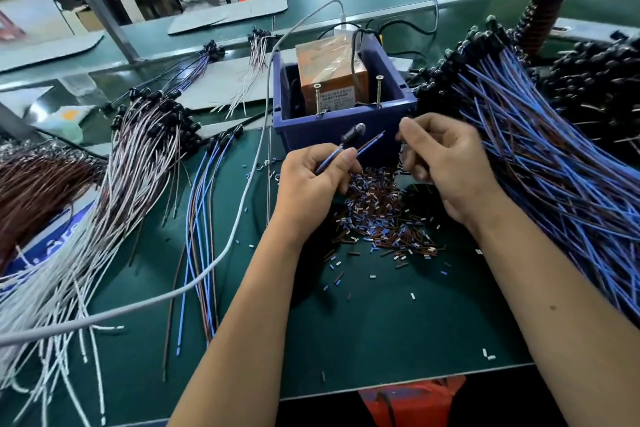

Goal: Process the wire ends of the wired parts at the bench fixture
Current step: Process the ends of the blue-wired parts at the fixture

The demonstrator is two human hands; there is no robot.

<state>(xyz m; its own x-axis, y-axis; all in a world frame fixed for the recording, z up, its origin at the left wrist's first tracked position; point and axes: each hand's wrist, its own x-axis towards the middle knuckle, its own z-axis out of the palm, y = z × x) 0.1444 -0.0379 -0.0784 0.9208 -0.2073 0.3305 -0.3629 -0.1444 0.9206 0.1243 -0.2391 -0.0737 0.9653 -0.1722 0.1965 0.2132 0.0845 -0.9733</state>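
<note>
Left hand [313,177] pinches a black-capped part with blue and brown wires [349,146] | right hand [440,156] curled, contents unclear | both just before the blue plastic bin [346,121] on the table [381,322]

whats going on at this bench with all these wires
A person is working through wired parts in front of a blue bin that holds an orange box fixture. The left hand pinches one part by its blue and brown wires, ends pointing toward the bin. The right hand is curled next to a big pile of blue-wired parts; whether it has a grip on anything is unclear. Cut insulation bits litter the green mat below the hands.
</note>
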